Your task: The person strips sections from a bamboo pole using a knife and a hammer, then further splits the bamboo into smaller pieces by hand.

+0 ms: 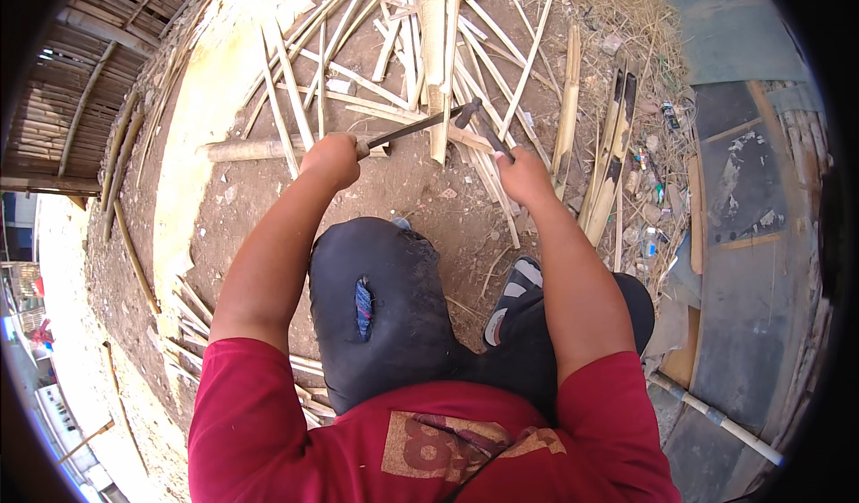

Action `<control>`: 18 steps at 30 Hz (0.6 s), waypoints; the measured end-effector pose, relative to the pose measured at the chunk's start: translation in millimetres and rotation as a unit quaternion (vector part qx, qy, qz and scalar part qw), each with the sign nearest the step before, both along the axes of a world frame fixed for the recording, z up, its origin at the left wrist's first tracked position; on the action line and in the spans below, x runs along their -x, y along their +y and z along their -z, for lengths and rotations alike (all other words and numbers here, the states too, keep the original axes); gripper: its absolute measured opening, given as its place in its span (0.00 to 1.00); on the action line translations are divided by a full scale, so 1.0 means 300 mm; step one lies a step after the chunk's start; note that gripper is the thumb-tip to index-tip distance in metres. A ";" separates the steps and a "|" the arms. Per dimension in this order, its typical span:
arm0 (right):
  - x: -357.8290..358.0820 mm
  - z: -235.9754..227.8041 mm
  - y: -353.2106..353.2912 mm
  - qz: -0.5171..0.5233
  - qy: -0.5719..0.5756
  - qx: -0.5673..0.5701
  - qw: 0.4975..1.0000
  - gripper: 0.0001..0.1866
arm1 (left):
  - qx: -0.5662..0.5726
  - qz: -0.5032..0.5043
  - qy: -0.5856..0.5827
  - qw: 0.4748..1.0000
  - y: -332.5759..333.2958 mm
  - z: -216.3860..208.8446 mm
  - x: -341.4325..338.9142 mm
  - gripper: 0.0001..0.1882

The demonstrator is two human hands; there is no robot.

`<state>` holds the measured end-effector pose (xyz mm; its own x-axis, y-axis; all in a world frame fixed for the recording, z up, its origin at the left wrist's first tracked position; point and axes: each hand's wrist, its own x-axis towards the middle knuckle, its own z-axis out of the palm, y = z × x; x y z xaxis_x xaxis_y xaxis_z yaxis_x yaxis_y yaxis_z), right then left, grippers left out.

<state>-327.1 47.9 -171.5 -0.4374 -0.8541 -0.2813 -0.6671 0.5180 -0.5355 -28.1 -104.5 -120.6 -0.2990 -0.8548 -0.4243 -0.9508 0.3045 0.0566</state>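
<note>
My left hand (333,159) is closed round the handle of a long knife (404,131), whose dark blade points right and crosses a split bamboo length (433,33). Closed on the handle of a hammer (468,113) is my right hand (524,179). The hammer's dark head is at the tip end of the blade, just right of the bamboo; whether they touch I cannot tell. The bamboo runs away from me, its near end between my two hands. A thicker bamboo pole (255,149) lies on the ground beyond my left hand.
Many thin bamboo strips (362,80) are strewn over the dirt ahead. Wider split bamboo pieces (569,91) lie to the right, beside straw (626,11) and litter. Dark boards (747,172) line the far right. A bamboo-slat structure (54,100) stands at the left.
</note>
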 end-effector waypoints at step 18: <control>-0.065 -0.134 -0.032 0.079 -0.009 0.197 0.977 0.19 | -0.016 -0.002 -0.024 1.000 0.009 0.010 -0.022 0.14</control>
